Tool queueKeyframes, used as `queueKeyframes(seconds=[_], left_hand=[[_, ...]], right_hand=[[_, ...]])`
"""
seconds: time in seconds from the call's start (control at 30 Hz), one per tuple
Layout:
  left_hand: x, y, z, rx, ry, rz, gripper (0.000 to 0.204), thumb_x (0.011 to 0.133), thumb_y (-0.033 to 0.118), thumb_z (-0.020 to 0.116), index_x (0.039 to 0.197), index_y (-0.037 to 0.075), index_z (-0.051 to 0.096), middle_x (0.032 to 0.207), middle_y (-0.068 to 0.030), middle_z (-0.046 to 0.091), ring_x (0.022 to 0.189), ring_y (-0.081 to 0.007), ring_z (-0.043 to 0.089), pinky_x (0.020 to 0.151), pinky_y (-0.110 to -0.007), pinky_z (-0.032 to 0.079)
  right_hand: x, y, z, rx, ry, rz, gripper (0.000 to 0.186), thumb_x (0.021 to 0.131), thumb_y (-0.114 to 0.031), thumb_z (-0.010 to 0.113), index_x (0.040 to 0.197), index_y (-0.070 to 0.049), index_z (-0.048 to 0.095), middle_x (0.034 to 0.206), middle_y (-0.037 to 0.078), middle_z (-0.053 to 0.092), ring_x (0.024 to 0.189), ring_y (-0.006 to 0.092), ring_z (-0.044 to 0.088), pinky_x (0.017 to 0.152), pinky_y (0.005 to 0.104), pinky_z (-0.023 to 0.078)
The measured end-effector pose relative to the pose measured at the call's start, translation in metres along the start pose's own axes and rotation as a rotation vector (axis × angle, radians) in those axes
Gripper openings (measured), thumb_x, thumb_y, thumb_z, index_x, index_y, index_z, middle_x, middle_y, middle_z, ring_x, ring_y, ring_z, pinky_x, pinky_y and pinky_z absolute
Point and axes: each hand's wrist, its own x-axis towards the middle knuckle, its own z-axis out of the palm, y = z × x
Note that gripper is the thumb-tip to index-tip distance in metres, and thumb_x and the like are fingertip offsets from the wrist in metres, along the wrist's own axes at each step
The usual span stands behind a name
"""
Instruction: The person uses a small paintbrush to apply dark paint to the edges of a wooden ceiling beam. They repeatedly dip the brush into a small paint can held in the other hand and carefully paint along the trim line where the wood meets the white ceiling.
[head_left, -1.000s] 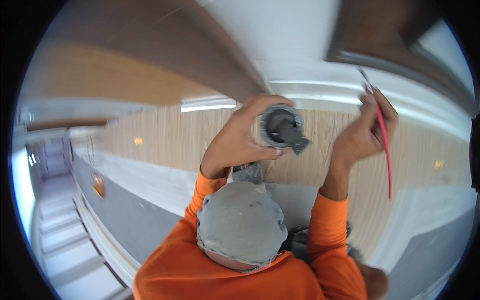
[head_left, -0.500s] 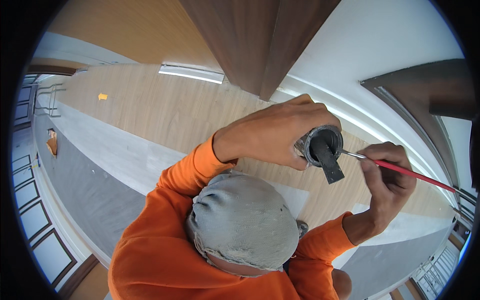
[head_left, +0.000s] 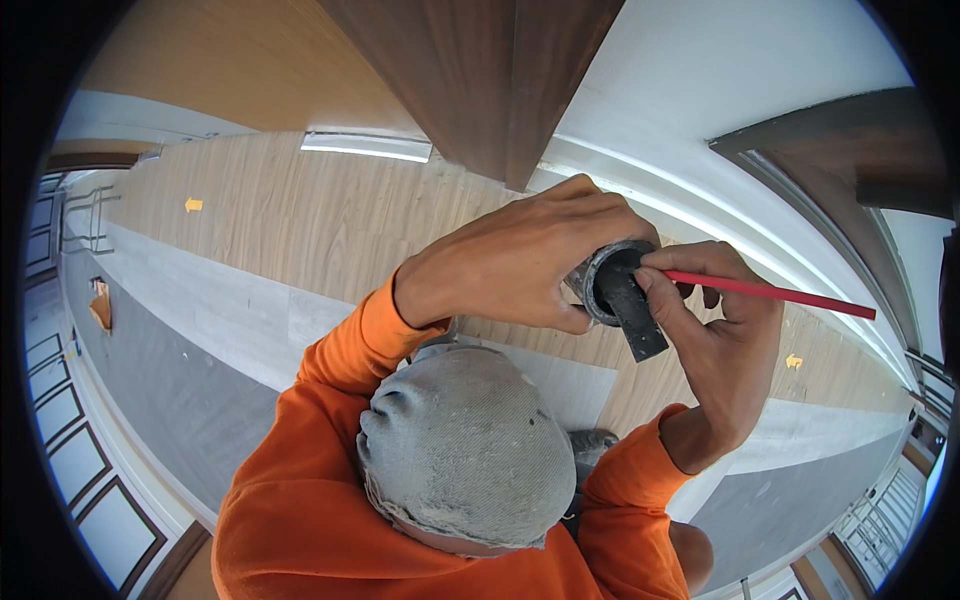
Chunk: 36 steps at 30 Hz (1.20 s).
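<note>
My left hand (head_left: pixel 525 258) is wrapped around a small dark cup (head_left: pixel 592 288) with a grimy rim, tilted so its mouth shows. A flat black strip (head_left: pixel 640 330) sticks out of the cup over its near edge. In my right hand (head_left: pixel 715 325), thumb and fingers pinch a thin paintbrush with a red handle (head_left: pixel 790 291). Those fingertips are at the cup's right rim. The brush's front end is hidden behind them and the cup, as is whatever lies deep inside the cup. Both forearms wear orange sleeves.
Ahead stands a dark brown wooden door frame (head_left: pixel 470 90) beside a white wall (head_left: pixel 690 70). A pale metal strip (head_left: pixel 365 146) lies at the base of the tan panel. Yellow arrow markers (head_left: pixel 194 205) are on the wood-plank floor (head_left: pixel 290 215). Dark wood trim (head_left: pixel 840 150) is at right.
My right hand has moved left to the cup, taking the brush further in, so its metal part no longer shows. The hands and cup sit slightly further left in view.
</note>
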Motion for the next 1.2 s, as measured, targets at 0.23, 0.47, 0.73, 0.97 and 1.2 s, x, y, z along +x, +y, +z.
queueKeyframes(seconds=[0.23,0.47,0.73,0.97,1.2], left_hand=[[0.001,-0.001,-0.001,0.008,0.003,-0.010,0.078,0.057,0.010,0.085,0.132,0.009,0.064,0.128,-0.0117,0.068,0.123,-0.0365,0.058,0.109,-0.046,0.048],[0.006,0.001,0.001,0.011,-0.006,-0.009,0.078,0.057,0.009,0.086,0.131,0.010,0.064,0.128,-0.0108,0.068,0.123,-0.0361,0.059,0.108,-0.047,0.049],[0.013,0.002,-0.003,0.009,-0.001,-0.052,0.075,0.061,0.012,0.088,0.132,0.008,0.065,0.127,-0.0095,0.068,0.122,-0.0347,0.059,0.107,-0.045,0.048],[0.005,-0.001,-0.009,-0.080,0.135,-0.108,0.075,0.062,0.015,0.089,0.133,0.009,0.066,0.129,-0.0099,0.068,0.124,-0.0327,0.060,0.110,-0.044,0.045],[-0.008,0.032,-0.014,-0.109,0.191,-0.161,0.077,0.060,0.014,0.088,0.134,0.009,0.066,0.130,-0.0111,0.068,0.127,-0.0325,0.059,0.112,-0.043,0.044]], right_hand=[[0.001,0.004,-0.006,-0.012,-0.013,0.000,0.011,0.080,-0.001,0.081,0.090,-0.001,0.075,0.081,0.009,0.073,0.075,0.0176,0.069,0.070,0.0316,0.053],[0.002,0.006,-0.011,-0.037,-0.003,0.023,0.011,0.081,-0.001,0.081,0.090,-0.001,0.075,0.077,0.009,0.071,0.071,0.0173,0.067,0.068,0.0295,0.051],[0.001,0.029,-0.014,0.510,0.206,0.111,0.012,0.090,-0.007,0.082,0.090,0.001,0.072,0.081,0.007,0.074,0.073,0.0119,0.066,0.069,0.0258,0.050],[0.012,0.058,0.004,1.138,0.375,0.151,0.010,0.099,-0.009,0.073,0.094,-0.001,0.068,0.083,0.011,0.073,0.073,0.0167,0.071,0.066,0.0257,0.050],[0.003,0.051,-0.022,1.332,0.361,-0.015,0.008,0.101,-0.008,0.068,0.101,-0.002,0.063,0.086,0.010,0.069,0.079,0.0168,0.068,0.071,0.0271,0.052]])
